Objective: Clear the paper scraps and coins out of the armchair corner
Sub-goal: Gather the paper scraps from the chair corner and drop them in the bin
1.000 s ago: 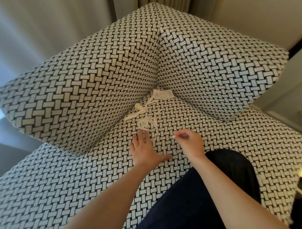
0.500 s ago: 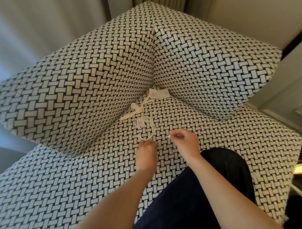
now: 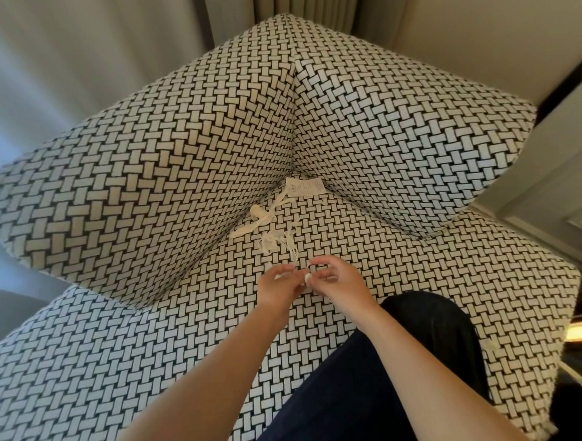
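Hands meeting over the armchair seat (image 3: pixel 195 365), passing a small pale scrap (image 3: pixel 307 278) between them.

Left hand (image 3: pixel 279 288) has its fingers curled around what looks like gathered paper; right hand (image 3: pixel 334 281) pinches the scrap at thumb and forefinger, touching the left. Best to hand it over low above the cushion and close the left fist before letting go. Left in the corner: one printed slip (image 3: pixel 306 187) at the crease, one knotted strip (image 3: pixel 260 216) beside it, one tangle of thin shreds (image 3: pixel 280 242) nearer the hands. Coins: none visible, perhaps hidden.

Cream paper scraps (image 3: pixel 277 232) lie tangled on the seat of the armchair corner (image 3: pixel 294 174).
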The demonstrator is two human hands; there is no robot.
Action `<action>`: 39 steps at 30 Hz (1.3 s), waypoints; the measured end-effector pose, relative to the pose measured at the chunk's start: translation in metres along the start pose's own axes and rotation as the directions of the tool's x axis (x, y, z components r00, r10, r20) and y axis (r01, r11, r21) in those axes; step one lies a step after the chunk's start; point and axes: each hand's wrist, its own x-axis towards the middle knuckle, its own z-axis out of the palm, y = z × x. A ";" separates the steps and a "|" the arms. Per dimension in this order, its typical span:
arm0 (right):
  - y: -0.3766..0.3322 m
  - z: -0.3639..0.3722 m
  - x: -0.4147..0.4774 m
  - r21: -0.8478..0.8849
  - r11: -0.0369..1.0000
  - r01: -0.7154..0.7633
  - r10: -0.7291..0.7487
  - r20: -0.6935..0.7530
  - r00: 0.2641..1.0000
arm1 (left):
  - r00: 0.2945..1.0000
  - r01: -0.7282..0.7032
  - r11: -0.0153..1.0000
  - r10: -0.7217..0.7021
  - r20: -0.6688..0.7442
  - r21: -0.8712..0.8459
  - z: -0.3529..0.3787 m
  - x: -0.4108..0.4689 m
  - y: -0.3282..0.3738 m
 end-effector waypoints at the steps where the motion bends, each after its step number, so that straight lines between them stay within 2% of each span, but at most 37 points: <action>1: -0.001 -0.001 -0.001 0.001 1.000 0.016 -0.016 -0.010 1.000 | 0.996 0.073 0.993 -0.068 0.060 -0.096 0.001 -0.001 -0.001; 4: -0.001 -0.002 0.000 0.002 0.999 0.044 -0.044 -0.036 0.998 | 0.955 0.228 0.938 -0.162 0.250 -0.262 0.003 -0.003 0.000; 8: 0.000 -0.003 0.000 -0.003 0.997 0.071 -0.071 -0.065 0.995 | 0.928 0.268 0.908 -0.153 0.341 -0.321 0.001 -0.009 0.009; 10: -0.001 -0.003 0.000 0.000 0.996 0.084 -0.084 -0.053 0.995 | 0.930 0.185 0.950 -0.087 0.357 -0.252 -0.003 -0.007 0.011; 13: 0.000 -0.002 -0.001 0.000 0.996 0.087 -0.087 -0.030 0.996 | 0.942 -0.054 0.998 0.061 0.331 -0.030 -0.006 -0.006 0.016; 16: 0.001 0.000 0.000 -0.045 0.992 0.121 -0.123 -0.052 0.991 | 0.925 -0.310 0.905 0.216 0.312 0.292 -0.003 -0.009 0.022; 18: 0.003 0.001 0.000 -0.094 0.981 0.167 -0.176 -0.092 0.980 | 0.918 -0.342 0.867 0.226 0.324 0.363 -0.002 -0.009 0.029; 21: 0.004 0.001 0.001 -0.164 0.969 0.185 -0.215 -0.192 0.958 | 0.935 -0.306 0.901 0.223 0.275 0.308 0.000 -0.008 0.037; 22: 0.004 0.000 0.001 -0.164 0.971 0.172 -0.206 -0.225 0.952 | 0.935 -0.349 0.864 0.292 0.202 0.362 0.000 -0.005 0.037; 23: 0.004 -0.001 0.002 -0.156 0.975 0.156 -0.193 -0.257 0.947 | 0.914 -0.396 0.784 0.387 0.122 0.478 -0.002 -0.002 0.037; 25: 0.004 -0.003 0.004 -0.123 0.984 0.128 -0.160 -0.302 0.940 | 0.847 -0.413 0.559 0.527 0.077 0.719 -0.006 0.008 0.033; 26: 0.004 -0.004 0.004 -0.102 0.988 0.116 -0.142 -0.313 0.939 | 0.848 -0.374 0.446 0.520 0.104 0.813 -0.008 0.015 0.030; 28: 0.005 -0.004 0.004 -0.082 0.991 0.101 -0.122 -0.311 0.943 | 0.897 -0.271 0.233 0.414 0.157 0.934 -0.012 0.025 0.027; 29: 0.005 -0.003 0.004 -0.086 0.992 0.097 -0.119 -0.303 0.946 | 0.911 -0.243 0.169 0.377 0.165 0.955 -0.013 0.031 0.026; 31: 0.005 -0.002 0.004 -0.098 0.991 0.089 -0.114 -0.292 0.950 | 0.903 -0.264 0.107 0.378 0.206 0.959 -0.015 0.039 0.026; 34: 0.007 -0.003 0.006 -0.086 0.993 0.077 -0.100 -0.297 0.950 | 0.828 -0.378 0.037 0.461 0.319 0.925 -0.016 0.047 0.029; 37: 0.008 -0.003 0.007 -0.090 0.993 0.080 -0.104 -0.295 0.950 | 0.782 -0.441 0.047 0.510 0.358 0.896 -0.016 0.053 0.036; 39: 0.008 -0.002 0.008 -0.100 0.992 0.081 -0.107 -0.298 0.949 | 0.779 -0.447 0.051 0.512 0.361 0.893 -0.017 0.057 0.042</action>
